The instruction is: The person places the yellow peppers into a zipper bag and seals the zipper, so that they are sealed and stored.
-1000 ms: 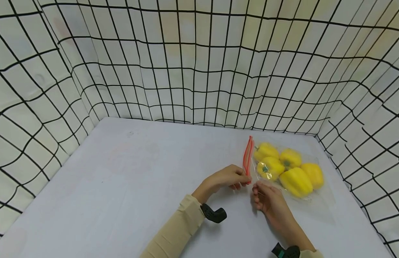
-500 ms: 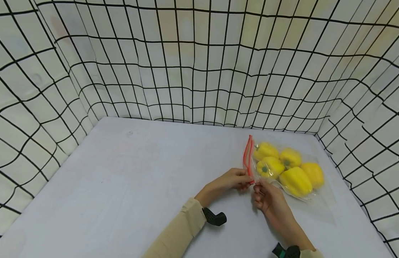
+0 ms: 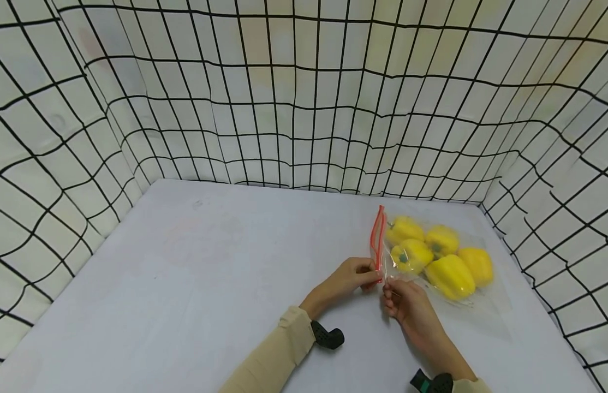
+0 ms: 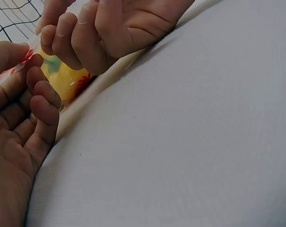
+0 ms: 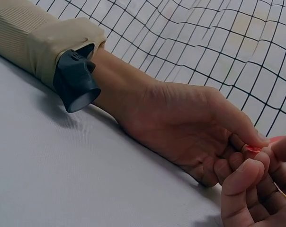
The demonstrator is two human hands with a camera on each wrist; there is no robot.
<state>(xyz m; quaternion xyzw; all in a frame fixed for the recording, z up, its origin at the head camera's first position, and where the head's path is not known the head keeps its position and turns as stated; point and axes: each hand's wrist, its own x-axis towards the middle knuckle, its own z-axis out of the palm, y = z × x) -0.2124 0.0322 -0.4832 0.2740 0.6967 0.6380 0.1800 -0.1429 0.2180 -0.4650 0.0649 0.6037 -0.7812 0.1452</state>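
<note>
A clear zip bag (image 3: 495,311) with a red zip strip (image 3: 375,234) lies at the right of the table, several yellow bell peppers (image 3: 451,277) inside it. My left hand (image 3: 345,281) pinches the near end of the red strip between thumb and fingers; the red edge also shows at its fingertips in the left wrist view. Close beside it, my right hand (image 3: 412,308) pinches the bag's clear film just right of the strip, its other fingers curled. In the right wrist view both hands' fingertips nearly meet at the red strip (image 5: 253,148).
A white table (image 3: 186,284) spreads out to the left of the hands. White walls with a black grid net (image 3: 294,109) stand behind and on both sides of it. A black wrist camera (image 3: 327,335) sits at the left cuff.
My left hand has shifted slightly along the near end of the red strip, drawing that end a little. The right hand stays almost in place, and the peppers lie as before.
</note>
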